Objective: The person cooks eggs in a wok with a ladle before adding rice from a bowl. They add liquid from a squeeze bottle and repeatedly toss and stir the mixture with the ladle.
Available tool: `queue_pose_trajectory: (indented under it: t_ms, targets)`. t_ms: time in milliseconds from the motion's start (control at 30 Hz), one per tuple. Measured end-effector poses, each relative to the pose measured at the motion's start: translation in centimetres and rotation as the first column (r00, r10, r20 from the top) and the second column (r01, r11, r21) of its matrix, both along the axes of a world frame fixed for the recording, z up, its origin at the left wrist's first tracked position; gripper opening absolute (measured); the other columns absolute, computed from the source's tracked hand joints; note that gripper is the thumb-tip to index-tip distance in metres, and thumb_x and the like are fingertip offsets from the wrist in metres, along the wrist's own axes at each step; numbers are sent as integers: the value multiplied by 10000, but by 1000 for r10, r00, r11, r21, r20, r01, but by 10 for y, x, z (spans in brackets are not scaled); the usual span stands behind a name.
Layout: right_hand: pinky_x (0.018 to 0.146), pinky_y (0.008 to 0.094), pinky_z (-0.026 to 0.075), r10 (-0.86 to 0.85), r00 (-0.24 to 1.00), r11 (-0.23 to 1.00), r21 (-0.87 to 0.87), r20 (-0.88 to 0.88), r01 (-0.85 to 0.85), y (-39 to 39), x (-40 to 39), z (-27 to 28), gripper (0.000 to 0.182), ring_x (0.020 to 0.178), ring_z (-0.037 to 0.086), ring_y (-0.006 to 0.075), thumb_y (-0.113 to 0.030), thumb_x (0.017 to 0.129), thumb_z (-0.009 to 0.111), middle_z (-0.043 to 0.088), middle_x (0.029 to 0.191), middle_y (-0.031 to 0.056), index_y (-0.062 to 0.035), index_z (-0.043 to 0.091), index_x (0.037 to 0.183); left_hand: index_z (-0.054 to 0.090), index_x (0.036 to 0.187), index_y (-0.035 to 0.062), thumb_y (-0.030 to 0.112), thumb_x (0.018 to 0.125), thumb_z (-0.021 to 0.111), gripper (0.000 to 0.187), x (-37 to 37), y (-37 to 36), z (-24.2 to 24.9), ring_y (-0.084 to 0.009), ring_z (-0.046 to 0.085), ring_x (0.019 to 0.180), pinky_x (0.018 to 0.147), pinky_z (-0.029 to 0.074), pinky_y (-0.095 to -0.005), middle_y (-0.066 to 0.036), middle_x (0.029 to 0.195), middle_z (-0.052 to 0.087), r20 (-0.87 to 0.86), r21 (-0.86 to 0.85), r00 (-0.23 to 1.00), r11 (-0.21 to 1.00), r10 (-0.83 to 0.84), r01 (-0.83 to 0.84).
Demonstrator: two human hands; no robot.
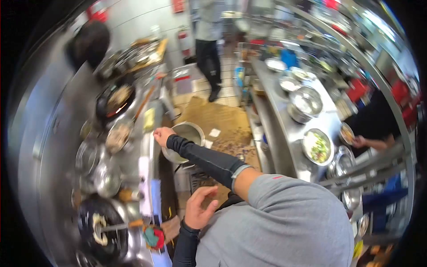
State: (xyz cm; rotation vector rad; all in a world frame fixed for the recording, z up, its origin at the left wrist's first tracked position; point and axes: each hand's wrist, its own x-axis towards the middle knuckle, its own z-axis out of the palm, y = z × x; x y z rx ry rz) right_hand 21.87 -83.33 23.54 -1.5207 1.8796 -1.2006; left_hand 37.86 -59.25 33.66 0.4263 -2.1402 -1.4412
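Note:
My right hand reaches across to the front edge of the stove counter, beside a metal pot. Its fingers are curled closed, and whatever may be in them is hidden. A yellow item lies just beyond it on the edge. Closer to my body, my left hand hangs in the air, thumb and fingers apart, holding nothing. Below and left of it, a wok holds pale food and a ladle with a wooden handle. Red and green cloths lie by that handle.
A second wok, a bowl of food and a strainer line the stove. Behind me, a steel table carries bowls, including chopped vegetables. One person stands in the aisle; another person's hand holds a bowl.

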Motion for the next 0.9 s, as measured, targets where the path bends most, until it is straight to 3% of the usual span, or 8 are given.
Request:
queue_pose_trajectory:
  t_ms: [133, 200, 367, 467, 533, 567, 733, 900]
  targets:
    - [802, 428, 519, -47, 834, 843, 426, -550, 328, 46, -154, -105, 260, 932, 652, 340, -254, 796, 580, 679, 973, 167, -55, 716, 896, 532, 1198, -3, 218, 881, 607, 393, -116, 30, 18, -183, 539, 863, 786, 447, -291, -113, 1064, 542, 7, -185, 995, 978, -99, 99]
    - [863, 441, 511, -196, 928, 626, 689, -316, 366, 123, -226, -131, 306, 1034, 631, 329, -200, 795, 577, 650, 1096, 189, -46, 700, 1030, 559, 1139, 3, 222, 889, 612, 337, -158, 44, 15, -181, 511, 754, 707, 444, -297, -107, 975, 538, 63, -116, 989, 983, -133, 139]
    - [799, 460, 527, -264, 866, 419, 759, -424, 499, 282, -289, -162, 234, 943, 665, 333, -136, 817, 572, 675, 1015, 195, -39, 713, 976, 552, 970, -9, 139, 908, 562, 161, -216, 78, -11, -227, 582, 662, 610, 461, -339, -124, 778, 582, 58, -93, 954, 950, -294, 298]
    - [770, 464, 528, -265, 834, 505, 667, -484, 548, 315, -279, -183, 304, 1013, 647, 298, -160, 893, 459, 672, 1080, 140, -91, 691, 1077, 527, 945, 12, 134, 922, 531, 124, -238, 93, -38, -215, 556, 611, 583, 448, -324, -106, 739, 568, 122, -60, 965, 968, -234, 242]
    - [790, 477, 519, -170, 824, 478, 685, -541, 549, 321, -265, -206, 308, 1032, 638, 292, -171, 896, 455, 663, 1107, 135, -92, 687, 1083, 515, 918, 39, 160, 957, 473, 134, -254, 90, -36, -131, 484, 591, 570, 425, -295, -56, 676, 492, 256, 488, 887, 843, -386, 226]
    - [810, 489, 510, -88, 797, 462, 684, -598, 564, 322, -258, -204, 313, 1051, 630, 286, -181, 900, 451, 653, 1134, 130, -92, 684, 1090, 512, 917, 41, 167, 961, 468, 141, -254, 99, -30, -124, 473, 592, 572, 425, -289, -49, 671, 481, 174, 484, 905, 834, -388, 264]
    - [798, 459, 493, -657, 744, 500, 667, -122, 552, 286, -309, -192, 228, 971, 574, 255, -201, 895, 467, 565, 1014, 100, -91, 614, 1030, 490, 948, 28, 112, 938, 526, 91, -199, 115, 63, -137, 474, 601, 579, 417, -267, -58, 679, 489, -17, 401, 876, 799, -482, 447]
    - [706, 460, 503, -601, 40, 622, 436, 798, 651, 191, -397, -72, 121, 761, 571, 254, -196, 875, 488, 509, 766, 62, -105, 539, 936, 484, 978, 11, -24, 808, 555, 187, -194, 71, 30, -175, 523, 676, 614, 418, -285, -124, 807, 534, -66, 48, 962, 962, -264, 267]
